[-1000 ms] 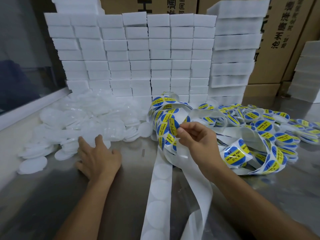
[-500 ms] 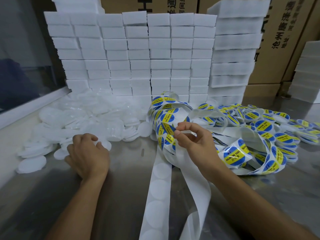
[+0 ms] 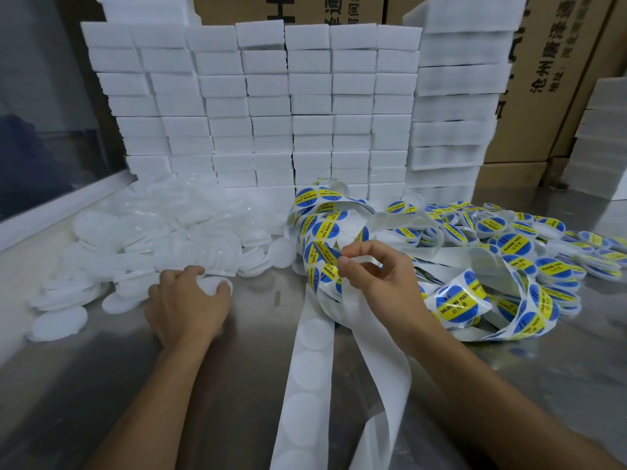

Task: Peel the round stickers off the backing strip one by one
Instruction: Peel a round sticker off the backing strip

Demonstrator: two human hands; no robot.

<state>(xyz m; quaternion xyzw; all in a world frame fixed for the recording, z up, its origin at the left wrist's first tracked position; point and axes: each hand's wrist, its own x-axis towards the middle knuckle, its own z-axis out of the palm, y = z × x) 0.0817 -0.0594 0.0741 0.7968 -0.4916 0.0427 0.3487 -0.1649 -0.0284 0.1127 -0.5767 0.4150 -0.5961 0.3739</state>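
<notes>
Since the earlier frame, we note that the left hand [image 3: 188, 300] has shifted toward the centre of the table and now curls its fingers over one white disc [image 3: 213, 284] at the near edge of the heap, where before it lay flat and then knuckled among the discs. The right hand [image 3: 376, 276] has stayed at the same spot on the strip, with its thumb and forefinger drawn closer together.

We observe the right hand pinching the edge of a round sticker [image 3: 322, 254], blue with a yellow band, between thumb and forefinger; the remaining fingers are loosely curled. The sticker sits on the backing strip [image 3: 339, 300], on a coil standing at table centre. We cannot tell how far the sticker has lifted from the strip.

From that coil, two lengths of bare strip [image 3: 305, 385] with round outlines run toward the near edge, passing under the right wrist. To the right, further loops of strip bearing stickers lie tangled, beside a spread of labelled discs [image 3: 522, 228].

To the left, the heap of plain white discs [image 3: 152, 228] covers the steel table [image 3: 135, 385]. Behind it we record a wall of stacked white blocks [image 3: 271, 103], with cardboard cartons [image 3: 556, 62] behind them.
</notes>
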